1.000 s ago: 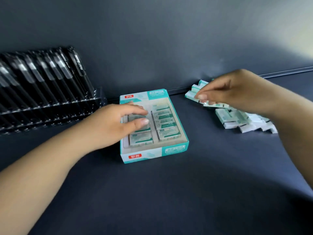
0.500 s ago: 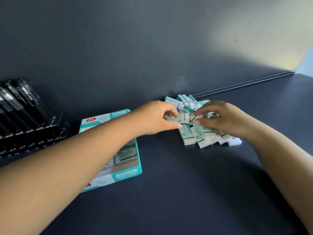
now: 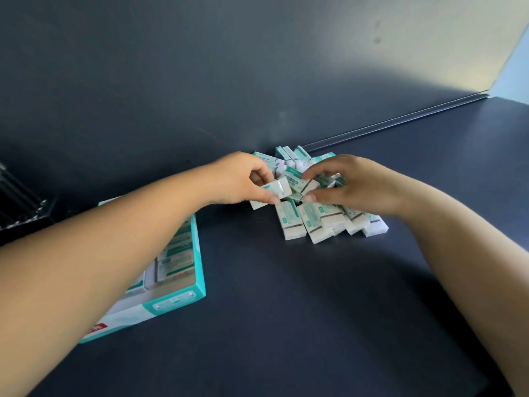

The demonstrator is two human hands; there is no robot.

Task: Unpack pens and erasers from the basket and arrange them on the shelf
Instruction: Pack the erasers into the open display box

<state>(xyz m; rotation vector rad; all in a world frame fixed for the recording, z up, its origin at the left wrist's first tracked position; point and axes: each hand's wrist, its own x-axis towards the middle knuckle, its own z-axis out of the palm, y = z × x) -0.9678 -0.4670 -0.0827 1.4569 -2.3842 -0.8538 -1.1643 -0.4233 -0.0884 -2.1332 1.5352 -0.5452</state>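
One head-worn camera is looking forward and down from above and behind both forearms. It is sitting close: the arms are filling the lower corners, while the left hand and right hand are meeting near the centre. Beyond the hands it is facing a dark back wall. No second view is sharing the scene.

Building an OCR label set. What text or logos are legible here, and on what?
Nothing reads cleanly.
Eraser box: red logo patch on the front corner, characters blurred; a white label panel on the teal end, too small to read.
Eraser pinched by the left hand: green print, blurred.
Eraser pile under the right hand: green wrapper print, too small to read.
Pen rack: no text visible.
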